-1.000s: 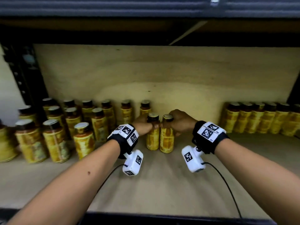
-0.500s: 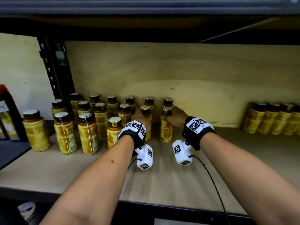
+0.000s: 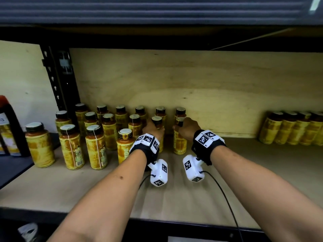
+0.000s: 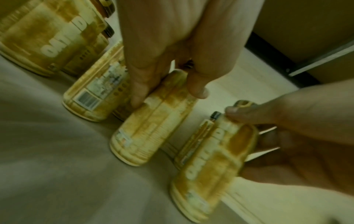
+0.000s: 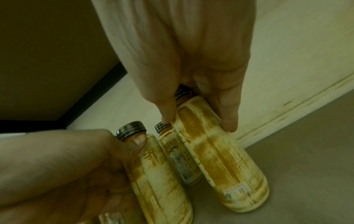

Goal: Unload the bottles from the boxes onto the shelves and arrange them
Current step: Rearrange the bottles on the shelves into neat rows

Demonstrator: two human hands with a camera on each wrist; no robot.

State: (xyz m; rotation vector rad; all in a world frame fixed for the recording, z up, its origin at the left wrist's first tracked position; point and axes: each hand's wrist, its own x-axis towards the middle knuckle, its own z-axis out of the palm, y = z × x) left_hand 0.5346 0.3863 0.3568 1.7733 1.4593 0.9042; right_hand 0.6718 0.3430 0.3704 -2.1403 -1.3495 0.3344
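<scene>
Two yellow-labelled bottles with dark caps stand on the wooden shelf (image 3: 174, 189), just in front of the back row. My left hand (image 3: 153, 127) grips the left bottle (image 3: 158, 122) near its neck; the left wrist view shows thumb and fingers round its upper part (image 4: 153, 121). My right hand (image 3: 185, 127) holds the right bottle (image 3: 180, 145) round the shoulder, its thumb and fingers on either side (image 5: 220, 151). Both bottles stand upright on the shelf board, a small gap between them.
A group of several like bottles (image 3: 97, 137) fills the shelf's left part in rows. Another row of bottles (image 3: 293, 130) lines the back right. A black upright post (image 3: 59, 79) stands at the left; a plywood back panel (image 3: 192, 81) is behind. A red-topped container (image 3: 7, 130) is far left.
Both hands have carried their bottles further back and left on the shelf, up against the back rows of the left group. The head view has turned left.
</scene>
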